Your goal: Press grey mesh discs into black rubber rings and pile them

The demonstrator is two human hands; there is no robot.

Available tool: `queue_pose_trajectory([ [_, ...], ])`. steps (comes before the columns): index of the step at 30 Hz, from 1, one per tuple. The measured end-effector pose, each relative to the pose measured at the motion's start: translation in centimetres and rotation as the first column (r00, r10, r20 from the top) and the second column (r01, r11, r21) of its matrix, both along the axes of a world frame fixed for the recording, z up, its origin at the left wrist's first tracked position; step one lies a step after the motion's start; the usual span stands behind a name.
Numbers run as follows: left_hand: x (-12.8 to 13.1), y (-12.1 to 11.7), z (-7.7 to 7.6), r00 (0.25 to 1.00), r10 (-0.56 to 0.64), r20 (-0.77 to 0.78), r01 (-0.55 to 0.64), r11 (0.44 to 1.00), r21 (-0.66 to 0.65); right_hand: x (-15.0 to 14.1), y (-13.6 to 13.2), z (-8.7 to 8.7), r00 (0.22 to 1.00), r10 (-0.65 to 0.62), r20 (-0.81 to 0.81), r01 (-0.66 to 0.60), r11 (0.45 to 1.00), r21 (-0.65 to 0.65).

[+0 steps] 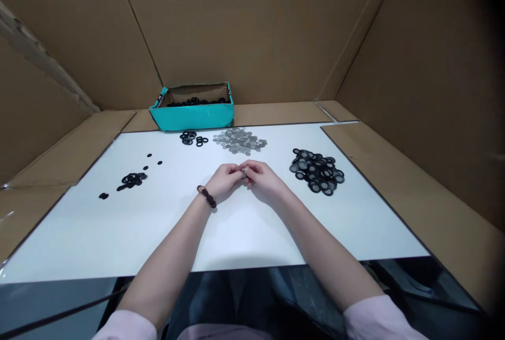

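Note:
My left hand [224, 179] and my right hand [263, 177] meet above the middle of the white board, fingertips pinched together. Between them shows a small grey piece [243, 173], mostly covered by the fingers, so its exact kind is unclear. Just beyond the hands lies a spread pile of thin grey discs [240, 141]. Off to the right of my right hand is a heap of black rings with grey discs in their centres [317, 171]. A few loose black rings [190, 138] lie to the left of the grey discs.
A turquoise open box [192, 118] holding black rings stands at the board's far edge. Small black pieces [133, 180] lie in a cluster on the left, with several scattered around. Cardboard walls [244, 29] enclose the white board [158, 245] at the back and sides.

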State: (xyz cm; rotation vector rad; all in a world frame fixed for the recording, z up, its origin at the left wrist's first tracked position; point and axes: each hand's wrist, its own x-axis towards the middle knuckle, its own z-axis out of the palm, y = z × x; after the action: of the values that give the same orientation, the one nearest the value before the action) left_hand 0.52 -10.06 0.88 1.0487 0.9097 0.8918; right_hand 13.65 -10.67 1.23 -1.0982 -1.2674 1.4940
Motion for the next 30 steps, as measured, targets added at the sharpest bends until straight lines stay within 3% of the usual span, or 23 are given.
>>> queue_pose_trajectory([
  [4, 0.2, 0.0, 0.0, 0.995, 0.101, 0.007, -0.101, 0.995, 0.002, -0.1, -0.2, 0.1, 0.994, -0.109, -0.025, 0.108, 0.994, -0.019],
  [9, -0.2, -0.1, 0.6, 0.995, -0.095, 0.014, 0.095, 0.995, -0.043, 0.4, 0.1, -0.1, 1.000, 0.026, -0.003, -0.026, 1.000, -0.012],
  [14, -0.1, -0.2, 0.6, 1.000, 0.016, 0.019, -0.016, 1.000, -0.001, 0.6, 0.1, -0.1, 0.999, 0.034, -0.029, -0.035, 0.999, -0.032],
  [19, -0.9, -0.3, 1.4, 0.970, -0.201, -0.137, 0.200, 0.980, -0.015, 1.1, -0.2, 0.1, 0.986, 0.165, 0.020, -0.163, 0.985, -0.056],
  [21, -1.1, -0.4, 1.8, 0.964, -0.212, -0.162, 0.213, 0.977, -0.012, 1.1, -0.1, 0.4, 0.983, 0.173, 0.060, -0.171, 0.985, -0.028],
  [23, -0.9, -0.4, 1.9, 0.982, -0.131, -0.137, 0.134, 0.991, 0.018, 1.3, 0.1, 1.1, 0.989, 0.095, 0.113, -0.100, 0.994, 0.039],
  [26, -0.7, 0.0, 1.5, 0.974, 0.107, -0.199, -0.082, 0.988, 0.132, 3.1, -0.4, 2.3, 0.962, -0.195, 0.191, 0.160, 0.970, 0.184],
  [28, -1.1, 0.5, 1.0, 0.895, 0.321, -0.309, -0.245, 0.934, 0.260, 6.0, -1.8, 2.7, 0.883, -0.406, 0.235, 0.342, 0.900, 0.272],
  [30, -1.9, 1.2, 0.5, 0.744, 0.535, -0.401, -0.385, 0.833, 0.398, 10.1, -3.5, 2.4, 0.775, -0.576, 0.259, 0.487, 0.807, 0.335],
])
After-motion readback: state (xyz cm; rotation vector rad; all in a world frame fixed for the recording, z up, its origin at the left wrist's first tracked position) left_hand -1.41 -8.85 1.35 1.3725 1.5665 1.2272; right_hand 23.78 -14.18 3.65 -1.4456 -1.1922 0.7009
